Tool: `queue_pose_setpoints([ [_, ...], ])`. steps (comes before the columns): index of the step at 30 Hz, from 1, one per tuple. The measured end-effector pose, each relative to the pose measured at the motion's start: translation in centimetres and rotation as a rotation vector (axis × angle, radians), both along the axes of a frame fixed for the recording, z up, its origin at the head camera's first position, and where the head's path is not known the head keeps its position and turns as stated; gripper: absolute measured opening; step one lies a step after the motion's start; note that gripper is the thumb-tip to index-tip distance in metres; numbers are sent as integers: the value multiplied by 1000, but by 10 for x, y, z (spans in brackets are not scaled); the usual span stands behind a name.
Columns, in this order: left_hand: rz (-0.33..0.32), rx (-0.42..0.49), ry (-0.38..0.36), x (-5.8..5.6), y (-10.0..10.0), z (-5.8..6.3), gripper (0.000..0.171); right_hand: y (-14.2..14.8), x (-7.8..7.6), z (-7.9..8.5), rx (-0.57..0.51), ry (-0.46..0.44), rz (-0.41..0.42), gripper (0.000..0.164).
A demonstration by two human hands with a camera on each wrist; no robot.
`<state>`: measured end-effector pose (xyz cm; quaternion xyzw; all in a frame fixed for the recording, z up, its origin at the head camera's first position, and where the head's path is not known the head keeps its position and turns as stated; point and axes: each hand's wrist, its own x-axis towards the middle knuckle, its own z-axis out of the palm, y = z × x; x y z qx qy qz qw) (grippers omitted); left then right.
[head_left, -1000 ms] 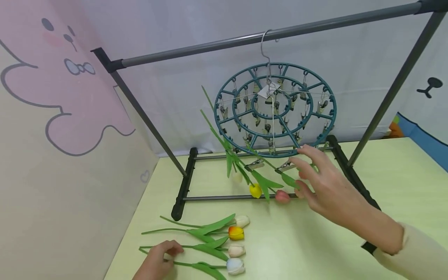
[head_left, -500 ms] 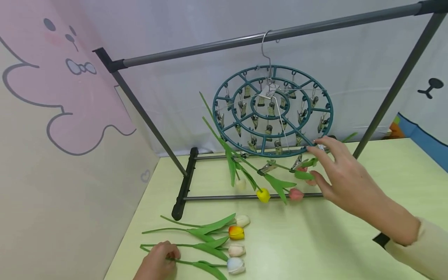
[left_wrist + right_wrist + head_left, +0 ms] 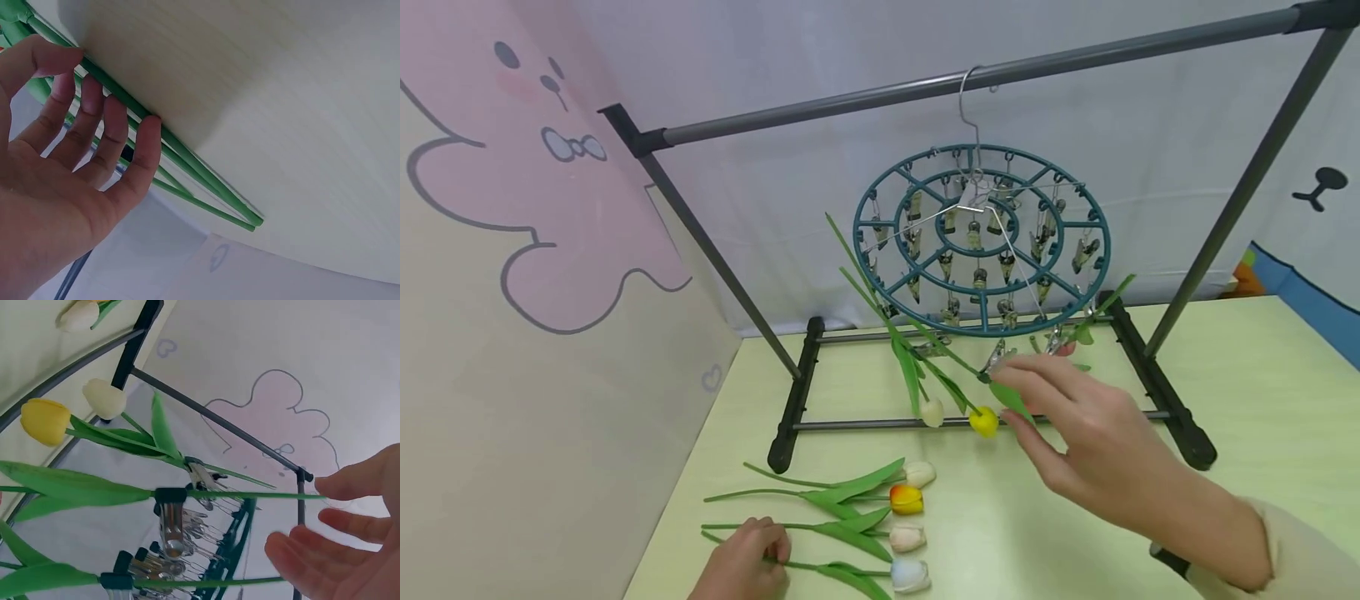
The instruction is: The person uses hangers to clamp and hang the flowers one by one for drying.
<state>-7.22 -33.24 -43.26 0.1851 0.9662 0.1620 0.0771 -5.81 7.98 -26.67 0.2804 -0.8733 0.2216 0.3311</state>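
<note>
My left hand [image 3: 747, 560] lies at the table's lower left, its curled fingers and thumb on the green stem of a bluish-white artificial tulip [image 3: 910, 576]. In the left wrist view the thumb and fingertips meet that stem [image 3: 115, 87]. My right hand [image 3: 1093, 442] is in front of a round clip hanger [image 3: 985, 331], fingers loosely bent around no object, near a clip [image 3: 997, 358] with a hanging tulip. Yellow [image 3: 984, 422] and white [image 3: 932, 412] tulips hang upside down beside it. A pink bloom is mostly hidden behind the right hand.
The hanger hooks onto a grey rack bar [image 3: 850, 104], whose dark feet [image 3: 790, 417] stand on the pale table [image 3: 985, 533]. Tulips in white [image 3: 919, 474], orange-yellow [image 3: 906, 500] and cream [image 3: 907, 537] lie alongside the bluish-white one. A white curtain hangs behind.
The hanger has turned, its front side and hanging tulips shifting right. My right hand went right, then came back left and lower. The bluish-white tulip has shifted slightly under my left hand.
</note>
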Motion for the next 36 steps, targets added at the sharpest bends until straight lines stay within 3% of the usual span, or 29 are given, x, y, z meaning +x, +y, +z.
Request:
queue_pose_setpoints([
  [3,-43,29,15,-8,-2,-5,32,-10,-7,-5,36,-27,-33,36],
  [6,-91,56,26,-16,-5,-10,32,-16,-14,-10,73,-39,-88,51],
  [15,-185,51,79,-18,-4,-13,30,-8,-29,-24,136,-73,-202,54],
  [23,-229,1,59,-21,0,-12,29,2,-35,-25,158,-98,-246,58],
  [31,-233,24,86,-20,-4,-12,31,17,-28,-13,125,-57,-318,52],
  [36,-217,35,134,-19,-7,-9,32,10,-8,3,-40,88,-328,20],
])
